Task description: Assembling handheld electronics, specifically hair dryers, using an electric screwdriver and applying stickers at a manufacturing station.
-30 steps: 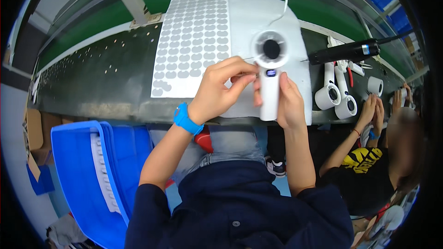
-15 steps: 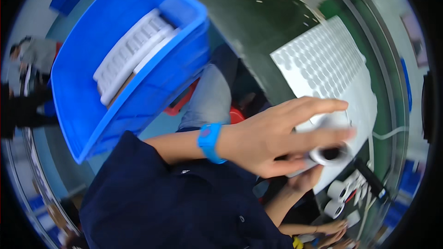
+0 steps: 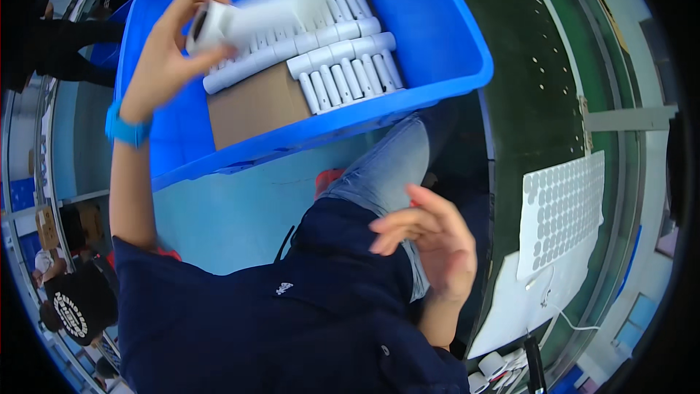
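My left hand point(image 3: 162, 58) is closed around the end of a white plastic device point(image 3: 219, 25) with a dark round opening. It holds the device over the blue bin point(image 3: 419, 29); the device's far part is smeared by motion. Beneath lie rows of similar white devices point(image 3: 346, 80), with tubular heads side by side and slim stems. Whether the held device touches them I cannot tell. Out in front of my body, my right hand point(image 3: 445, 248) is raised with its fingers apart and nothing in it.
A brown cardboard piece point(image 3: 255, 109) lies in the bin beside the devices. To the right runs a dark green workbench point(image 3: 510, 197) with a sheet of round grey stickers point(image 3: 565, 211), a white cable point(image 3: 572, 321) and white rolls point(image 3: 492, 365). Another person point(image 3: 80, 299) is at the far left.
My left hand has carried the white device from the workbench side leftward over the bin. My right hand has come away from the device. The view has turned toward the bin.
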Tool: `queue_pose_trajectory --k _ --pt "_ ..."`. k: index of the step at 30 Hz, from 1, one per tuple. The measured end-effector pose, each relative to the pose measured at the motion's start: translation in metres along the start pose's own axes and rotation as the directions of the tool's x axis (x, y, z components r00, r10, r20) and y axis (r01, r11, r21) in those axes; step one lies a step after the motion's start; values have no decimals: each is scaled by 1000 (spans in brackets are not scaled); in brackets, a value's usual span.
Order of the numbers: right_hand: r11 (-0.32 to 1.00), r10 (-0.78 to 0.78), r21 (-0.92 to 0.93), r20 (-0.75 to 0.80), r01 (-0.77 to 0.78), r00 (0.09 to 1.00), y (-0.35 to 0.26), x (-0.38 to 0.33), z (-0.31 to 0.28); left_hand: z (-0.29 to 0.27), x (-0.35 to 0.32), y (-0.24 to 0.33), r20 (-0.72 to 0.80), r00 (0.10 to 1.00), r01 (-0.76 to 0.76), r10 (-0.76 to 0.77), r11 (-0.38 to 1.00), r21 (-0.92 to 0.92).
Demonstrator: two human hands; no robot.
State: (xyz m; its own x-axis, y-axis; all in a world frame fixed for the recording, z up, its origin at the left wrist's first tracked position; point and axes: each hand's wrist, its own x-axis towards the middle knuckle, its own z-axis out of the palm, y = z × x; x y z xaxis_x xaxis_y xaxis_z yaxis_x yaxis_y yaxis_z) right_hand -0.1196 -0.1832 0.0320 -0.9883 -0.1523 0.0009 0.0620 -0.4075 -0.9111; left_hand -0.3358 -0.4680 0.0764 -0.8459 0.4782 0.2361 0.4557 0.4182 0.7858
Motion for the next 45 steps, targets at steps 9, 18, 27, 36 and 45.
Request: queue_pose_trajectory --k 9,18,27,36,45 --pt "984 135 -55 -380 -168 915 46 -21 -61 30 -32 -233 336 559 754 -758 633 176" --pt "954 285 88 -554 -286 782 80 -8 -56 148 -113 -268 700 351 902 -622 24 -430" --pt "957 260 53 -583 -284 770 84 3 -59 185 -100 -271 434 693 496 -576 817 293" --pt "933 279 16 -665 -360 693 89 -8 -60 181 -53 -260 676 549 343 -492 870 355" --pt "941 29 -182 -797 -285 603 62 -49 -55 105 129 -66 202 979 -68 11 958 279"
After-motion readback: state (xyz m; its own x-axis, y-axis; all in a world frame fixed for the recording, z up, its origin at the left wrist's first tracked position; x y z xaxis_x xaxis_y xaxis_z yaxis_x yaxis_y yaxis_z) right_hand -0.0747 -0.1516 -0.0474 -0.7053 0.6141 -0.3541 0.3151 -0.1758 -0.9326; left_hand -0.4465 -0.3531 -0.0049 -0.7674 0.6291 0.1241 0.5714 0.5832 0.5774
